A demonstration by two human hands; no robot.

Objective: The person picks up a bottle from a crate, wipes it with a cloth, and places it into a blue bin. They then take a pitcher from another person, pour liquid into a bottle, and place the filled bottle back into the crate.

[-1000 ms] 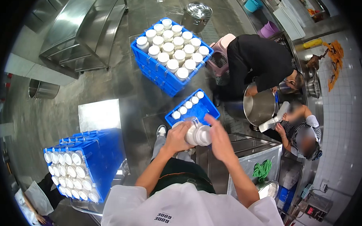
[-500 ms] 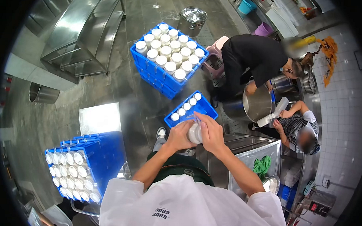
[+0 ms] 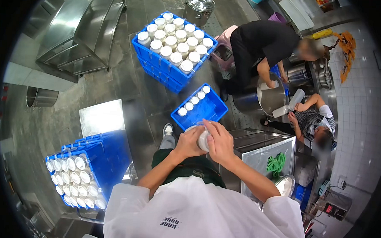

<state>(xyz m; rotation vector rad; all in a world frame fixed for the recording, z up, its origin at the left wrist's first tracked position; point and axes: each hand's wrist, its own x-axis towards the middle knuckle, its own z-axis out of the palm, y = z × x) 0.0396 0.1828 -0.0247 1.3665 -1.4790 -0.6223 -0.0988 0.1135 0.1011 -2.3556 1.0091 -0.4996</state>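
A pale jar (image 3: 204, 141) is held between my two hands in front of my chest. My left hand (image 3: 189, 143) grips it from the left side. Wrapped round its right side is my right hand (image 3: 220, 142). Just beyond my hands, a blue crate (image 3: 212, 107) on the floor holds a row of several white-capped jars (image 3: 194, 100) along its left side. The jar's cap and the fingertips around it are partly hidden or blurred.
Stacked blue crates (image 3: 164, 76) full of white-lidded jars stand ahead; more crates (image 3: 109, 164) are at the left. One person (image 3: 264, 42) bends over a large pot (image 3: 271, 101); another (image 3: 312, 123) holds a clear container (image 3: 297, 99). A metal counter (image 3: 260, 157) lies right.
The view has shifted, so the crates appear higher. My hands still hold the jar, now slightly more tilted. The bending person's hand now holds a white item at the pot.
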